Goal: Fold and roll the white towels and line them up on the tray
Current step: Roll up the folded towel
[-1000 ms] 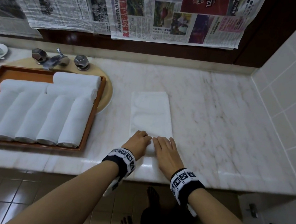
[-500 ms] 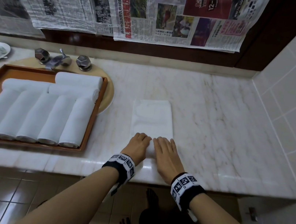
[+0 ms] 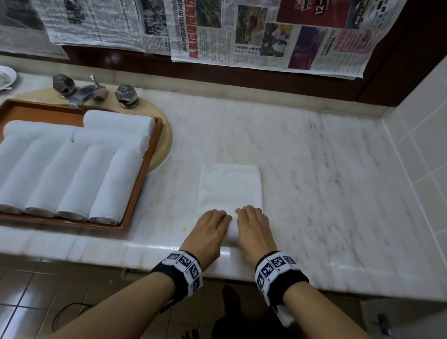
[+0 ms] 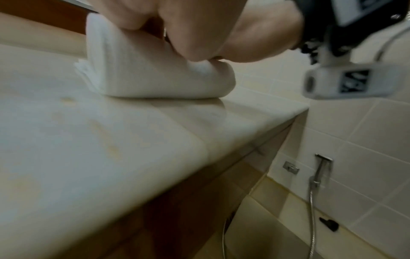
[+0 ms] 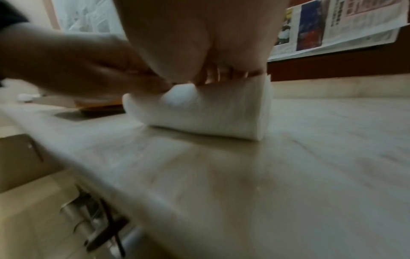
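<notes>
Towel [image 3: 231, 188] half-rolled under both hands on counter [image 3: 330, 185].

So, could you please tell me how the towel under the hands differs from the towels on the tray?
The towel on the counter is only part rolled, its far half flat; the tray towels are full rolls. It lies on marble under both hands; they sit untouched in the wooden tray. All are white.
</notes>
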